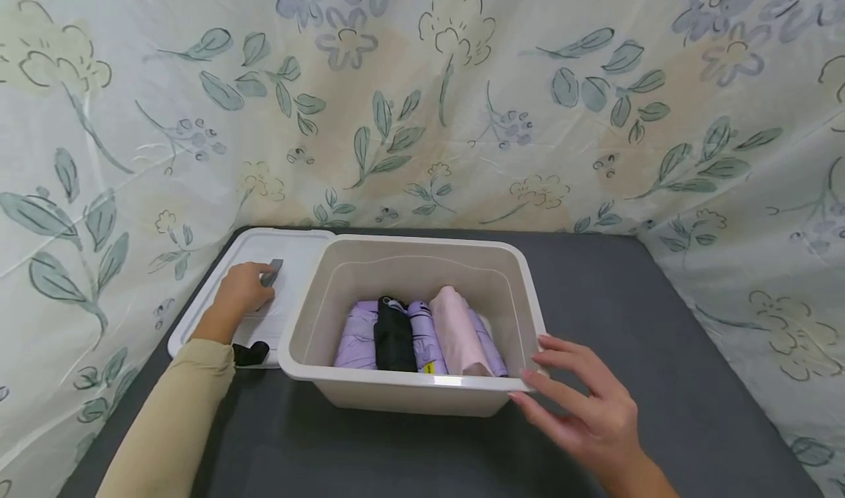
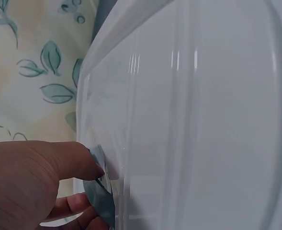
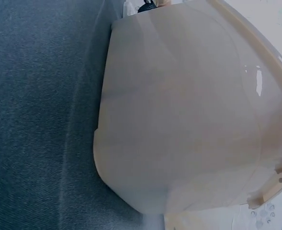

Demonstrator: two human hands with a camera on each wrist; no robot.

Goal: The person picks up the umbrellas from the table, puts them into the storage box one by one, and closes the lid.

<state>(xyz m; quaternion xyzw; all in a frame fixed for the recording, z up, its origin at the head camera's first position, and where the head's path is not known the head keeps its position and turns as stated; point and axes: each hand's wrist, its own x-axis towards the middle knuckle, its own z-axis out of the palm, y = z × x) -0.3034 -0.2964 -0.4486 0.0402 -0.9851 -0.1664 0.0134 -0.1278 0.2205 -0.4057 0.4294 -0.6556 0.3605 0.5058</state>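
In the head view my left hand [image 1: 246, 289] is over a white lid [image 1: 254, 249]. Its thumb and fingers pinch a small grey latch [image 2: 101, 199] near the lid's edge, seen up close in the left wrist view. Beside the lid stands a beige storage bin [image 1: 422, 397]. My right hand [image 1: 587, 403] has its extended fingertips on the bin's front right rim corner. Inside, side by side, are lilac fabric bundles [image 1: 356, 337], a black bundle [image 1: 394, 337] and a pink one [image 1: 458, 333].
Bin and lid are on a dark grey table [image 1: 422, 454], the lid along its left side. A floral cloth [image 1: 422, 146] hangs behind the table and down both sides. The bin's side wall [image 3: 179, 115] fills much of the right wrist view.
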